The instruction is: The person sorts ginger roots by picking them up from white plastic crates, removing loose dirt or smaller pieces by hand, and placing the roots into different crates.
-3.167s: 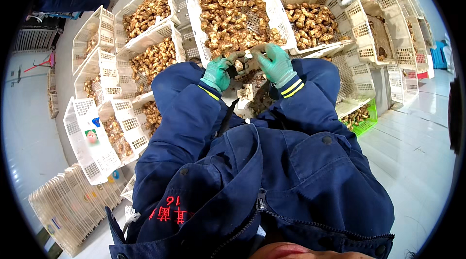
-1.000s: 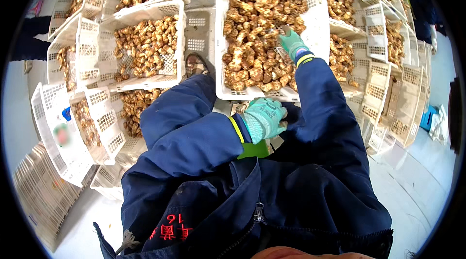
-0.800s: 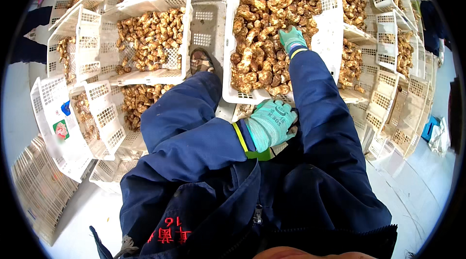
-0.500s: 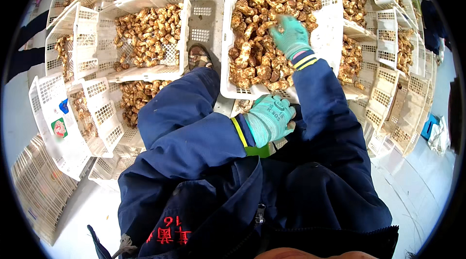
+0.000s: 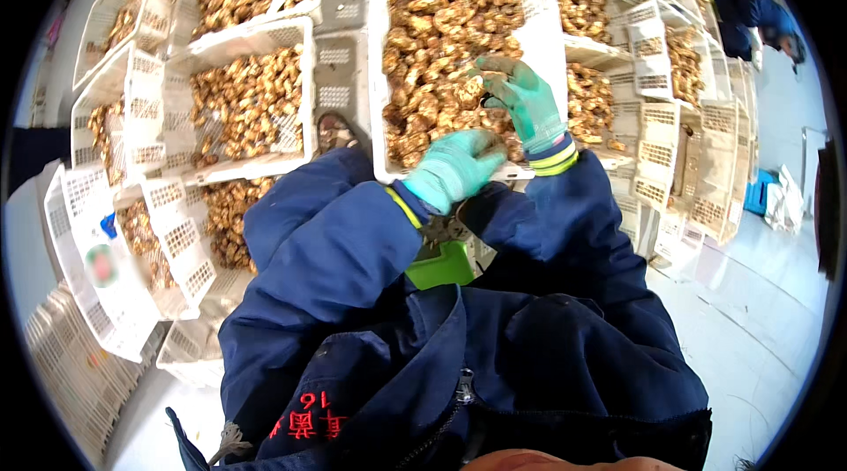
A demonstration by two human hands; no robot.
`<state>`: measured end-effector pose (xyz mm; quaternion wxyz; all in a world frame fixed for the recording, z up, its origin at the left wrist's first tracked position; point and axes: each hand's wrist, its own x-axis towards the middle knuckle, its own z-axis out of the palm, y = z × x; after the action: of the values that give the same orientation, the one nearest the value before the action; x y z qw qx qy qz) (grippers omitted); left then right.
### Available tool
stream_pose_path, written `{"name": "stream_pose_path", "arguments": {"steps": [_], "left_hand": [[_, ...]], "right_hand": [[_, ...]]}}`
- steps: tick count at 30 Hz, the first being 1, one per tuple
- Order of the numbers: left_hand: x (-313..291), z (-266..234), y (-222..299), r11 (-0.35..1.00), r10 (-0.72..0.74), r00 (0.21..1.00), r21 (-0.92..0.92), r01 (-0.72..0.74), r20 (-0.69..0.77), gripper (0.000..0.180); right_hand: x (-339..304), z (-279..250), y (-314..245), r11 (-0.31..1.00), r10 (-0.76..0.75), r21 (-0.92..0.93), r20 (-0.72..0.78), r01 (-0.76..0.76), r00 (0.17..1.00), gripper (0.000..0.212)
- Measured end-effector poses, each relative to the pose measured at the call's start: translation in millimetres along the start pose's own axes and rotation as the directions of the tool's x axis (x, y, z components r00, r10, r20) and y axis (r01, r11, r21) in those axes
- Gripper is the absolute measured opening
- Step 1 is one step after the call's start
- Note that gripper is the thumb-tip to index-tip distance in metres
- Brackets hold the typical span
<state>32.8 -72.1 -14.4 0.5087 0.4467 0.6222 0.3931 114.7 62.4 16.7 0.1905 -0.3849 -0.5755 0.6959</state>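
You raised your left hand (image 5: 454,164) from below your right hand (image 5: 522,102) to just beside it, by the crate (image 5: 549,30), and drew the right back.

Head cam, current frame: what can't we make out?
All in the head view:
Left hand: palm side hidden by its own back; any grip unclear.
Right hand: overlaps the brown mushrooms; can't tell whether one is held.
Green container: partly covered by jacket.
Round label, left crate: blurred.
Dark clothing, far left: cut off by fisheye rim.
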Motion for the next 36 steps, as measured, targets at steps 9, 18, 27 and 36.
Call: {"name": "stream_pose_path", "arguments": {"steps": [9, 18, 27, 36], "left_hand": [[5, -28, 13, 0.475, 0.099, 0.993, -0.873, -0.105, -0.066, 0.026], [11, -34, 21, 0.581, 0.135, 0.975, -0.784, -0.221, -0.176, 0.050], [6, -41, 36, 0.593, 0.065, 0.966, -0.769, -0.238, -0.249, 0.042], [16, -27, 24, 0.656, -0.254, 0.910, -0.750, -0.087, -0.328, 0.036]], "right_hand": [[-64, 18, -26, 0.425, -0.657, -0.792, 0.063, 0.438, 0.751, 0.041], [-63, 10, -29, 0.997, -0.003, 0.071, -0.102, 0.010, 0.995, 0.024], [-62, -3, -25, 0.894, -0.272, -0.421, -0.240, 0.153, 0.932, 0.018], [-56, 13, 15, 0.560, -0.385, -0.786, 0.036, 0.264, 0.922, 0.054]]}}
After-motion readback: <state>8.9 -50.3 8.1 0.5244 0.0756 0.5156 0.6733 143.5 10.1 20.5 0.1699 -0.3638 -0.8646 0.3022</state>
